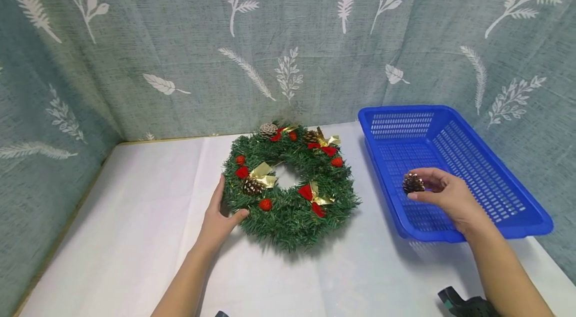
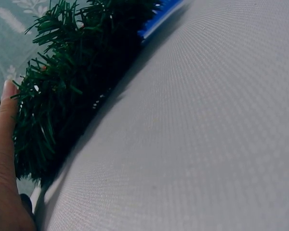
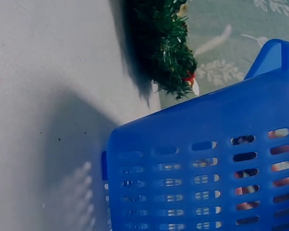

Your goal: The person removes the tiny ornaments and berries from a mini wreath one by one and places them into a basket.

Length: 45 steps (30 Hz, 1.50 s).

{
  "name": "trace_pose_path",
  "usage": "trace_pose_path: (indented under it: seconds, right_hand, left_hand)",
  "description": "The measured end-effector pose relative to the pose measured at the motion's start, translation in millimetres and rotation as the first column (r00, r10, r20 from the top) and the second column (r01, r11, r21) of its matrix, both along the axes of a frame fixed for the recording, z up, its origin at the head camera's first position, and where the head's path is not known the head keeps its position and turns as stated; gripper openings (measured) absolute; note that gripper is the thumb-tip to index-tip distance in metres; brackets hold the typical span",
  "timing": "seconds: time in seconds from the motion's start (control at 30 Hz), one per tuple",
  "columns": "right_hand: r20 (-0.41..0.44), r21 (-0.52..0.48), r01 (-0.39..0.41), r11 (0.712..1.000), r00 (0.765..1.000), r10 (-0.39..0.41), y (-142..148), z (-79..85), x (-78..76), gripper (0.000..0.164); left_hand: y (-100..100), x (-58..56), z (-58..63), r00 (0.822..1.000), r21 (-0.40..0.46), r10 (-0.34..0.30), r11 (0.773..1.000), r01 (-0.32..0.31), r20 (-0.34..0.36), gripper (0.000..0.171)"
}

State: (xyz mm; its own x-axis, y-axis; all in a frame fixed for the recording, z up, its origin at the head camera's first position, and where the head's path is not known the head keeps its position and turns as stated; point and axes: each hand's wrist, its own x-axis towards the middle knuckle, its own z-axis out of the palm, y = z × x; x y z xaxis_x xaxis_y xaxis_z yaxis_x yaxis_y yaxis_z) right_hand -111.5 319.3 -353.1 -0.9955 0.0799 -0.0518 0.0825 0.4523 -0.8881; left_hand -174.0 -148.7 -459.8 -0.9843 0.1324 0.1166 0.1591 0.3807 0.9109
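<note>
A green wreath [image 1: 297, 227] lies on the white table, decorated with red-and-gold bows, red balls and 3 pine cones. My left hand [image 1: 217, 222] rests against its left edge, thumb and fingers spread apart. In the left wrist view the straight thumb [image 2: 4, 130] touches the green tinsel [image 2: 62, 91]. To the right, my right hand [image 1: 450, 197] pinches a small brown pine cone [image 1: 413, 183] with pale tips between thumb and fingers, above the blue basket [image 1: 382, 177]. In the right wrist view the basket wall [image 3: 183, 120] blocks sight of the hand and cone, apart from patches through its slots.
A grey-green curtain with white leaf prints [image 1: 193, 57] hangs behind and at the sides of the white-covered table [image 1: 148, 197]. The basket stands to the wreath's right, near the table's right edge. A black object [image 1: 468, 304] shows by the right forearm.
</note>
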Motion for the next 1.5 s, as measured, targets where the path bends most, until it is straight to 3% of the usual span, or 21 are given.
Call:
trace_pose_path:
  seconds: [0.23,0.5,0.9,1.13,1.3,1.5]
  right_hand:
    - [0.028,0.109,-0.025,0.994,0.999,0.022,-4,-1.2,-7.5,0.057]
    - [0.072,0.175,-0.06,0.983,0.996,0.048,-9,-3.3,-10.9,0.054]
    - [0.09,0.076,-0.077,0.994,0.993,0.07,-7,-2.0,-8.5,0.06]
    - [0.067,0.076,-0.031,0.997,0.997,0.026,-6,-0.2,-5.4,0.061]
    - [-0.01,-0.001,0.012,1.0,1.0,-0.012,-5,0.5,-0.4,0.056]
    - [-0.086,-0.084,0.007,0.996,0.996,-0.014,-8,5.5,3.5,0.039]
  left_hand:
    - [-1,0.3,0.7,1.0,0.004,0.002,1.0,-0.002,0.001,0.103]
    - [-2,1.1,2.7,1.0,-0.003,0.005,1.0,-0.005,0.007,0.103]
    - [-2,1.8,1.7,1.0,0.009,0.009,1.0,-0.009,0.007,0.104]
    - [0,0.0,0.6,1.0,0.012,0.004,1.0,-0.004,-0.009,0.103]
    - [1,0.2,0.6,1.0,0.014,-0.004,1.0,0.004,0.0,0.104]
    - [1,1.9,3.5,0.999,0.024,0.0,1.0,-0.001,0.037,0.105]
